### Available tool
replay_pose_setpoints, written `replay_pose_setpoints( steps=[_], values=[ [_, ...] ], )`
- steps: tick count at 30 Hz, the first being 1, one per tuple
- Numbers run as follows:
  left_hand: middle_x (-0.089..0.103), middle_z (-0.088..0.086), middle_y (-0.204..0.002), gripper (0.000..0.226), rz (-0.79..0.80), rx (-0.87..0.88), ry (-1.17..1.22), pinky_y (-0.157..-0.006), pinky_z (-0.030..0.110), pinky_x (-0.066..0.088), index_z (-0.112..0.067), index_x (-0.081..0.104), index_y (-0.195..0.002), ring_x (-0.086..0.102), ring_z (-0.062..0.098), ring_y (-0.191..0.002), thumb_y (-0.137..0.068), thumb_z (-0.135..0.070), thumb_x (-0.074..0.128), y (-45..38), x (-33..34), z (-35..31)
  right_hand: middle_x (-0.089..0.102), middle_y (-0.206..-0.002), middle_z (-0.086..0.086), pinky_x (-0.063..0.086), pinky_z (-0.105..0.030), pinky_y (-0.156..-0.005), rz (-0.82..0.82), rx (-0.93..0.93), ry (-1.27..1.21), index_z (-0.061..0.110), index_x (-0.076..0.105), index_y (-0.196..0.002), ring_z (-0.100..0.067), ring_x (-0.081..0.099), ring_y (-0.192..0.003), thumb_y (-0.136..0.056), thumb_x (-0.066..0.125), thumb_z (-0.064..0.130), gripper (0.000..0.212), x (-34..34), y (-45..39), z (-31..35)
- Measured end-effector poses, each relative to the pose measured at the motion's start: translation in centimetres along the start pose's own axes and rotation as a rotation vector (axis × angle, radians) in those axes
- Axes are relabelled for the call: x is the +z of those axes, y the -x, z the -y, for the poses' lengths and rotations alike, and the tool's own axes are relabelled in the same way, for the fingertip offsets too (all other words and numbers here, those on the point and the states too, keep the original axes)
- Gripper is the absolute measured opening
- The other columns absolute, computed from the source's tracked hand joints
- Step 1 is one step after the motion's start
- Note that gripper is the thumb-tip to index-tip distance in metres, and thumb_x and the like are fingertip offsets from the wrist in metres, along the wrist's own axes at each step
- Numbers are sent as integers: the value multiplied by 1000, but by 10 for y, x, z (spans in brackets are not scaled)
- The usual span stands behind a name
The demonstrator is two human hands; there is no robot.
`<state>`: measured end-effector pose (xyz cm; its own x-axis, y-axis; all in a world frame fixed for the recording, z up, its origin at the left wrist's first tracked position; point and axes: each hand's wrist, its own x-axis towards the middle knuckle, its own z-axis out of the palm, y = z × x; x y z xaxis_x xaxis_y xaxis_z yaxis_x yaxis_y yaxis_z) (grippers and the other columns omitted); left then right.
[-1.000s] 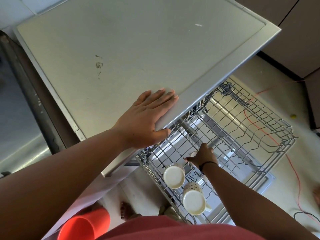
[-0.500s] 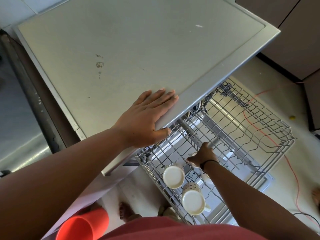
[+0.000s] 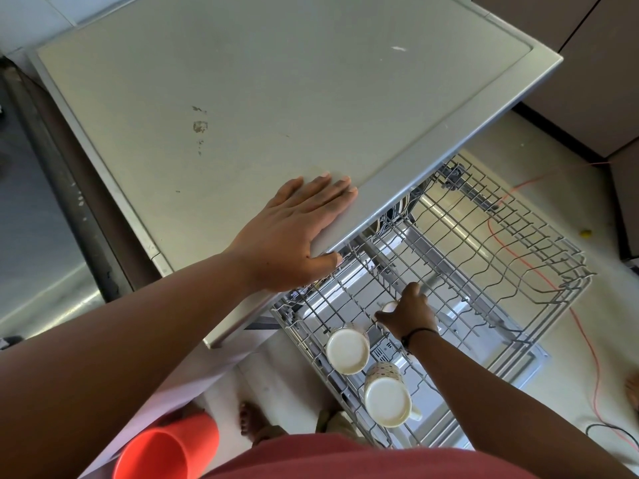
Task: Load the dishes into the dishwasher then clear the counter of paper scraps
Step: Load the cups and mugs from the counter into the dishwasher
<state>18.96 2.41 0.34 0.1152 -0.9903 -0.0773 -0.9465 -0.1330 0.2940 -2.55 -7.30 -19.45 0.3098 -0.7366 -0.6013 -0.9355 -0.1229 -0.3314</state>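
The wire dishwasher rack point(image 3: 539, 257) is pulled out below the grey counter point(image 3: 242, 98). Two white mugs stand upside down in its near corner: one point(image 3: 347, 350) closer to the counter, a dotted one point(image 3: 387, 397) nearest me. My right hand point(image 3: 409, 311) reaches down into the rack and grips a third white cup point(image 3: 390, 306), mostly hidden under the fingers. My left hand point(image 3: 294, 233) rests flat on the counter's front edge, fingers straight, thumb over the lip. A small white paper scrap point(image 3: 398, 48) lies far back on the counter.
An orange plastic cup point(image 3: 162, 447) sits low at the left, below the counter edge. An orange cable point(image 3: 553, 281) and a black cable point(image 3: 608, 430) run over the floor right of the rack. Dark plates point(image 3: 397, 210) stand at the rack's back, under the counter. Brown cabinets point(image 3: 587, 63) stand beyond.
My right hand has sunk slightly deeper into the rack with the cup. The left hand has stayed on the counter edge.
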Motion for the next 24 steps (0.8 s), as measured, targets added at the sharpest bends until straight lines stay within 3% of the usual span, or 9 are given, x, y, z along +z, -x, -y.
replay_pose_setpoints(
  steps=[5, 13, 24],
  values=[
    [4, -12, -160, 81, -6, 0, 1, -120, 33, -1, -28, 9, -153, -7, 3, -146, -83, -53, 42, 0, -1, 0, 48, -131, -20, 55, -38, -74, 10, -7, 46, 10, 30, -127, -36, 62, -101, -71, 80, 33, 78, 2, 0, 2],
    [5, -12, -160, 81, -25, -1, 10, -120, 32, 0, -28, 11, -153, -4, 3, -146, -82, -54, 41, 0, -1, -1, 54, -124, -17, 53, -38, -77, 106, 31, 122, 7, 35, -131, -33, 60, -103, -72, 80, 33, 79, -1, -13, 8],
    [5, -12, -160, 81, -26, 6, 1, -120, 31, -1, -27, 11, -153, -6, 3, -146, -84, -51, 45, 1, 0, -1, 61, -114, -9, 55, -42, -80, 96, 29, 152, 14, 42, -125, -28, 62, -98, -65, 74, 63, 84, -5, -17, -3]
  ],
)
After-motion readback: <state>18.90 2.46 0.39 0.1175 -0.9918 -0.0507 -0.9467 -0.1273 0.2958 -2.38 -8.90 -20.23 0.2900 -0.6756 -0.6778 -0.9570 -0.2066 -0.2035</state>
